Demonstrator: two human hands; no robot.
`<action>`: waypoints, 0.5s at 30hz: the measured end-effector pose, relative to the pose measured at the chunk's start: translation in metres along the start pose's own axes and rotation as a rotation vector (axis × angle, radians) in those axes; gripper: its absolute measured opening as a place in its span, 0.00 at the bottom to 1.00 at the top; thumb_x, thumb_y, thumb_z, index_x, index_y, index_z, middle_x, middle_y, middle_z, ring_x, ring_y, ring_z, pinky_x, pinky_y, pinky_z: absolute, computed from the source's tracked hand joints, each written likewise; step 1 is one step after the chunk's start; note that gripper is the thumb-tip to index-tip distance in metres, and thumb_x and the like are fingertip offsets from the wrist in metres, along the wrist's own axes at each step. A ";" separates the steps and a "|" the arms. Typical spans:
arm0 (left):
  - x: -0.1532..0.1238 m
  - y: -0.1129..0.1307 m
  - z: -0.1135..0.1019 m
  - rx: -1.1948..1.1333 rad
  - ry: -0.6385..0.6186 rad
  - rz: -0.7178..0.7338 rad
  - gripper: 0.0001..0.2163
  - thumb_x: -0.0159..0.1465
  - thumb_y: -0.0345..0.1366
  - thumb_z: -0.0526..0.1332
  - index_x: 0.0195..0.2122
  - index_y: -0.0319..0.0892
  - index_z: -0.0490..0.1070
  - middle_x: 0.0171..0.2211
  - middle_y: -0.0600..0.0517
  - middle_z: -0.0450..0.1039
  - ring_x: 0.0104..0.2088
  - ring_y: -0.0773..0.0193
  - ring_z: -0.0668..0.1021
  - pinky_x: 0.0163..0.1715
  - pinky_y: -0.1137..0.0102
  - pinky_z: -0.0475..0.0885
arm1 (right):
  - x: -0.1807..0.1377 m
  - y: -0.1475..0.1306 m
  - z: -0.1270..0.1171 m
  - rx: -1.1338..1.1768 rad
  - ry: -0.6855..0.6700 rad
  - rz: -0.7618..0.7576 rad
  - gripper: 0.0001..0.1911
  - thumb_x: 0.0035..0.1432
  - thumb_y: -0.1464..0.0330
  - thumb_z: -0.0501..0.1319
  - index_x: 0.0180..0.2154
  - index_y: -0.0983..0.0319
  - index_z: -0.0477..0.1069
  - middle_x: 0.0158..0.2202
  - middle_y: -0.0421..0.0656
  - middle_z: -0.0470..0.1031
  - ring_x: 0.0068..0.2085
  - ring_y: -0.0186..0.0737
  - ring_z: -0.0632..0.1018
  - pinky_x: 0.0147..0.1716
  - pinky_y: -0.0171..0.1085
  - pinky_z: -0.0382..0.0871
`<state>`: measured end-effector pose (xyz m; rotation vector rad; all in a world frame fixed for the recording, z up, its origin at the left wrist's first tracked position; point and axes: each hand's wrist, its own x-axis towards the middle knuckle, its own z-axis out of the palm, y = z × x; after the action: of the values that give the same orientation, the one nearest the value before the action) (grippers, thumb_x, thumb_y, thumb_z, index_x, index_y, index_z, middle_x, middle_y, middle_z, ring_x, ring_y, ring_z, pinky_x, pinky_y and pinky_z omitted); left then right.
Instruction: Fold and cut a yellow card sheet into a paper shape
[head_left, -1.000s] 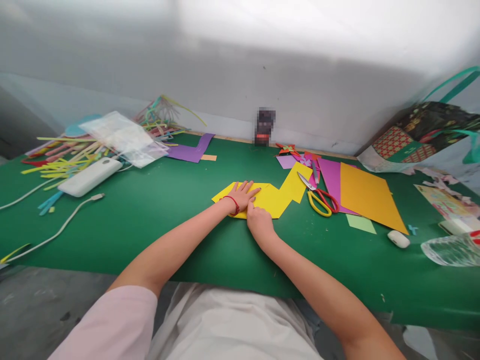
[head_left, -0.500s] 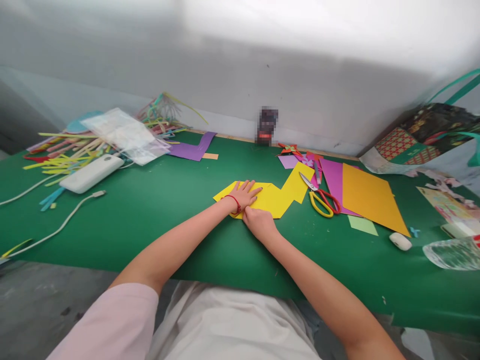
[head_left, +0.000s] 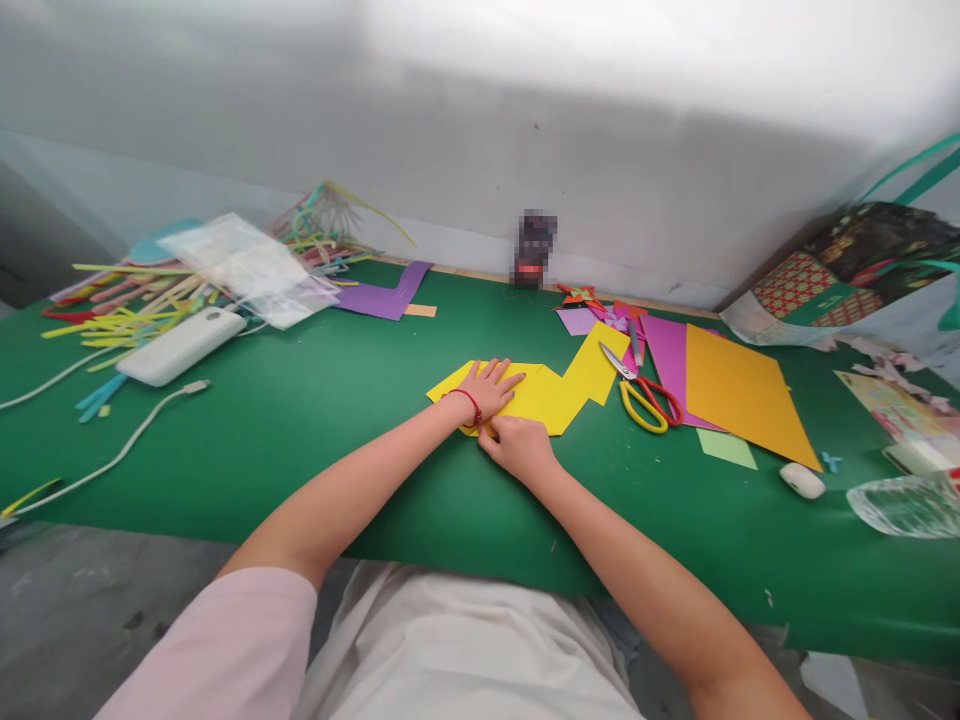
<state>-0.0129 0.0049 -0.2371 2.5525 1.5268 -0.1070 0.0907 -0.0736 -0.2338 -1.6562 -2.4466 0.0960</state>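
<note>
A sheet of yellow paper (head_left: 536,400), cut with angled corners and a strip reaching to the upper right, lies on the green table. Spread flat on its left part is my left hand (head_left: 489,388), with a red bracelet at the wrist, pressing it down. My right hand (head_left: 521,442) is curled at the paper's near edge, just beside the left palm. Its thumb and forefinger are at that edge; the other fingertips are hidden under the hand. Scissors (head_left: 641,400) with red and yellow handles lie open to the right, their tips over the yellow strip.
Orange card (head_left: 746,390) and magenta card (head_left: 666,360) lie to the right, near a water bottle (head_left: 904,505) and a small white case (head_left: 801,480). At left are a white power bank (head_left: 184,345), a cable (head_left: 135,440) and many coloured strips (head_left: 127,325). Purple paper (head_left: 386,300) lies behind.
My right hand has shifted slightly left along the paper's near edge, and its thumb now shows apart from the forefinger. My left hand and the paper have stayed put.
</note>
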 end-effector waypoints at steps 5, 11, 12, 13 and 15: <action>0.000 0.000 0.001 0.010 -0.003 0.001 0.22 0.66 0.40 0.41 0.62 0.53 0.46 0.65 0.52 0.40 0.63 0.55 0.47 0.58 0.52 0.43 | 0.001 -0.004 -0.002 0.016 -0.018 0.032 0.19 0.57 0.58 0.52 0.29 0.62 0.75 0.28 0.47 0.78 0.29 0.42 0.77 0.25 0.33 0.59; -0.002 0.001 -0.004 0.015 -0.017 0.002 0.22 0.66 0.39 0.41 0.62 0.51 0.46 0.65 0.51 0.39 0.63 0.55 0.47 0.59 0.53 0.43 | 0.001 -0.009 -0.005 -0.003 -0.035 0.046 0.18 0.57 0.59 0.52 0.31 0.62 0.76 0.28 0.48 0.78 0.29 0.42 0.77 0.25 0.33 0.60; -0.003 0.001 -0.005 0.019 -0.015 0.004 0.22 0.66 0.38 0.41 0.62 0.51 0.46 0.65 0.51 0.40 0.63 0.55 0.47 0.59 0.53 0.43 | 0.001 -0.009 -0.006 -0.001 -0.037 0.042 0.18 0.57 0.60 0.52 0.31 0.62 0.75 0.28 0.48 0.78 0.29 0.42 0.77 0.25 0.33 0.60; -0.004 0.001 -0.006 0.024 -0.014 0.008 0.22 0.66 0.38 0.41 0.62 0.51 0.46 0.65 0.51 0.40 0.63 0.56 0.47 0.58 0.53 0.44 | 0.001 -0.009 -0.006 0.001 -0.040 0.037 0.17 0.57 0.60 0.52 0.31 0.63 0.75 0.28 0.48 0.78 0.29 0.42 0.77 0.25 0.33 0.60; -0.005 0.001 -0.006 0.035 -0.010 0.021 0.22 0.66 0.38 0.41 0.62 0.51 0.46 0.65 0.51 0.41 0.63 0.56 0.47 0.58 0.53 0.44 | 0.002 -0.009 -0.007 0.006 -0.044 0.023 0.17 0.57 0.61 0.52 0.30 0.63 0.75 0.28 0.48 0.78 0.30 0.42 0.77 0.26 0.33 0.60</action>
<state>-0.0148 0.0018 -0.2301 2.5899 1.5071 -0.1448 0.0828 -0.0760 -0.2254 -1.6977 -2.4561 0.1445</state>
